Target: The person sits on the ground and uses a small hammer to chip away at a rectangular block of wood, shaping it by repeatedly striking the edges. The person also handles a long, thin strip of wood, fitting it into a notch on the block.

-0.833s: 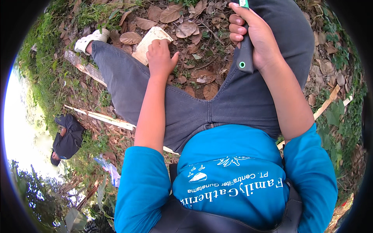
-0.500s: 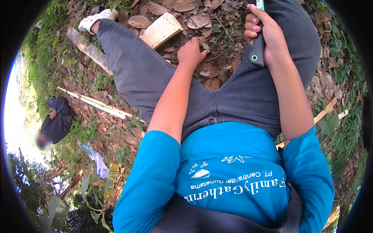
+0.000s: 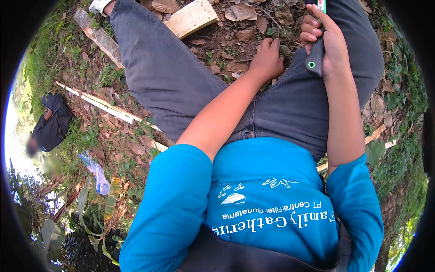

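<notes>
My right hand point(image 3: 334, 43) is wrapped round a black-handled tool point(image 3: 314, 61) above my right thigh. A green-rimmed hole marks the handle's near end. A green and white part shows above my fingers, and the tool's far end runs out of the picture, so its kind is hidden. My left hand point(image 3: 267, 59) hangs palm down between my thighs, over the leaf litter beside my right leg. Its fingers are a little bent and apart, and nothing shows in them. Beyond it, to the left, lies a pale wooden block point(image 3: 192, 19).
A weathered plank point(image 3: 99, 36) lies past my left leg. Long split wood strips point(image 3: 106, 106) rest on the ground at left, with a clear plastic bag point(image 3: 97, 174) nearer. A person in dark clothes point(image 3: 54, 122) sits far left. More wood strips point(image 3: 376, 133) lie at right.
My left hand has moved right, away from the wooden block and closer to the tool. The right hand keeps its hold. The whole view has shifted slightly.
</notes>
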Tool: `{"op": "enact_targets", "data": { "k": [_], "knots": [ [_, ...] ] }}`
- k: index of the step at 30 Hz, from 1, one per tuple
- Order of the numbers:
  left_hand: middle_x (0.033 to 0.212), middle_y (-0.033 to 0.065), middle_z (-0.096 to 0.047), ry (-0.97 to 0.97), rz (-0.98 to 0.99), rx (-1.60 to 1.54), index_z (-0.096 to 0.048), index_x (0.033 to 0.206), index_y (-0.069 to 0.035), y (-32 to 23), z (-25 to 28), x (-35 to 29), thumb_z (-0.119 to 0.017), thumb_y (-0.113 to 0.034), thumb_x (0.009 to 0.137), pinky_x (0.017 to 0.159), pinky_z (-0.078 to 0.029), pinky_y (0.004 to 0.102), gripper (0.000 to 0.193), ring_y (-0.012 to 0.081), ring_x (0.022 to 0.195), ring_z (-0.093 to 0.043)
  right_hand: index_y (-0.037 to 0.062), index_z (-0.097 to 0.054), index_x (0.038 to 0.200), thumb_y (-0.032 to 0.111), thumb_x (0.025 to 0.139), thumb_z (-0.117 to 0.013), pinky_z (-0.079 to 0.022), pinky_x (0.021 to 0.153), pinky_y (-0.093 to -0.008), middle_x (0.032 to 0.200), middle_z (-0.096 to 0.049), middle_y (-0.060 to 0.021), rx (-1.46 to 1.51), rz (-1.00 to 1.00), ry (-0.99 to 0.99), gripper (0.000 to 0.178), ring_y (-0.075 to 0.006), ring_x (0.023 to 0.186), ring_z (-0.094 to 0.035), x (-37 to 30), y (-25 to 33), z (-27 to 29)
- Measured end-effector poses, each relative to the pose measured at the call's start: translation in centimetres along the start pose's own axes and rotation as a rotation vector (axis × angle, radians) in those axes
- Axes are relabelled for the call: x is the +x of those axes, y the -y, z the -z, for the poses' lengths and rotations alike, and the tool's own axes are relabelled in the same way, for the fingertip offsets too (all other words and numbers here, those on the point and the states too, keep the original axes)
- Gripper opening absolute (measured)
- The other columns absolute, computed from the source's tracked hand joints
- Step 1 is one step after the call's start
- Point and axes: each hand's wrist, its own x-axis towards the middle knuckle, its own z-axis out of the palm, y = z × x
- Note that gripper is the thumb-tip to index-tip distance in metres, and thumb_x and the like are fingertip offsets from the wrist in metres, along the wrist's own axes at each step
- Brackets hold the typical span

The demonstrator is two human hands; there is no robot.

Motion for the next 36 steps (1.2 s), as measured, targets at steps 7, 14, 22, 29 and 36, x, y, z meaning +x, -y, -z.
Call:
{"op": "enact_targets", "data": {
  "k": [7,14,22,29,36],
  "knots": [
    [0.119,0.0203,-0.064,-0.135,0.426,0.228,-0.059,0.116,-0.005,8.6,4.7,0.5,-0.068,-0.016,0.087,0.092,-0.055,0.0463,0.033,0.0375,0.109,-0.066,0.0122,-0.051,0.102,0.019,0.101,-0.063,-0.035,0.044,-0.0198,0.069,-0.044,0.0060,0.001,-0.008,-0.003,0.014,-0.0037,0.053,-0.041,-0.1,-0.6,-1.0],
    [0.100,0.0122,-0.076,-0.036,0.564,0.291,-0.075,0.095,-0.013,7.6,5.6,1.4,-0.078,-0.040,0.084,0.085,-0.058,0.0428,0.030,0.0311,0.097,-0.073,0.0133,-0.049,0.099,0.021,0.101,-0.063,-0.036,0.044,-0.0194,0.069,-0.045,0.0062,-0.029,0.001,-0.074,0.016,-0.0032,0.053,-0.042,-0.2,-0.5,-1.1],
    [0.101,0.0089,-0.076,-0.044,0.524,0.227,-0.075,0.096,-0.017,8.9,5.0,1.7,-0.079,-0.035,0.083,0.084,-0.058,0.0422,0.023,0.0303,0.097,-0.073,0.0150,-0.048,0.098,0.023,0.101,-0.063,-0.037,0.044,-0.0193,0.069,-0.045,0.0072,-0.054,0.006,-0.045,0.017,-0.0023,0.053,-0.042,-0.3,-0.6,-1.0],
    [0.104,0.0082,-0.069,-0.097,0.320,0.330,-0.069,0.107,-0.017,7.8,5.5,0.8,-0.076,-0.021,0.083,0.082,-0.057,0.0444,0.026,0.0305,0.097,-0.070,0.0142,-0.049,0.101,0.021,0.101,-0.063,-0.036,0.044,-0.0192,0.069,-0.044,0.0071,-0.019,0.000,-0.020,0.016,-0.0023,0.054,-0.041,-0.2,-0.6,-0.7],
    [0.103,0.0089,-0.067,-0.148,0.160,0.538,-0.072,0.099,-0.014,7.2,5.9,0.2,-0.074,-0.019,0.082,0.079,-0.058,0.0462,0.017,0.0315,0.095,-0.071,0.0144,-0.049,0.101,0.022,0.100,-0.064,-0.037,0.045,-0.0187,0.069,-0.045,0.0073,-0.040,0.005,-0.051,0.018,-0.0019,0.054,-0.042,-0.5,-0.5,-1.2]
  ]
}}
